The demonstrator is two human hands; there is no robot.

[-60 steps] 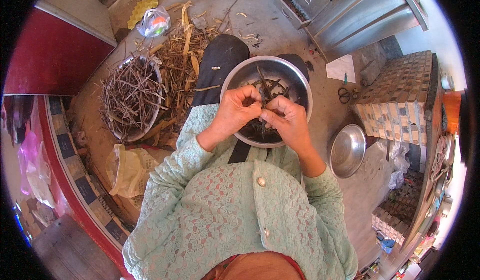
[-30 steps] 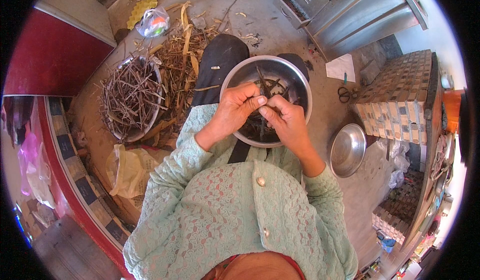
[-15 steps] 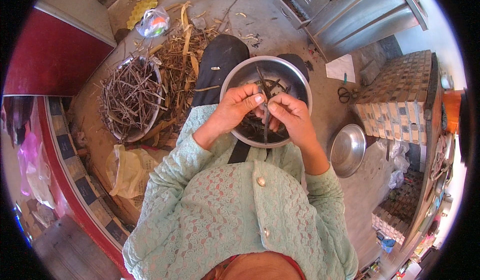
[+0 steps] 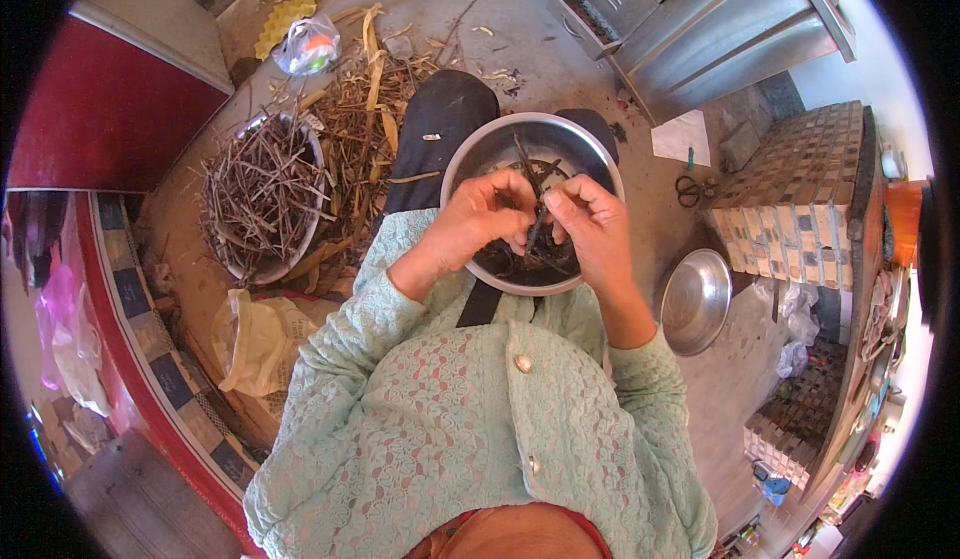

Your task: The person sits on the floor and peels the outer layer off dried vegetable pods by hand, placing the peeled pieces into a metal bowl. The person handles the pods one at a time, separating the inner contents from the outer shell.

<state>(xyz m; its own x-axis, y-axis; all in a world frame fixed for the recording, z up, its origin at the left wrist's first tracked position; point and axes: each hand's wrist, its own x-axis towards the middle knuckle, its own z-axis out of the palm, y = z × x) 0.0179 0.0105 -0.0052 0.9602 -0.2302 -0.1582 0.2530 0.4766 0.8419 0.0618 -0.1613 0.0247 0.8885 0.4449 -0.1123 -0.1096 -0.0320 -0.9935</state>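
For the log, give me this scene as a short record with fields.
left hand: left hand pinches a thin dark stem over the steel bowl
right hand: right hand grips the same stem from the other side
bowl contents: dark stem pieces at the bottom
person's left: basin of dark twigs on the floor, loose dry stalks beside it
person's right: empty metal bowl, scissors by a tiled block

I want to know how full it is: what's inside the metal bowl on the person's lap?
The metal bowl holds dark stems low at its bottom. The left hand and right hand cover its middle.
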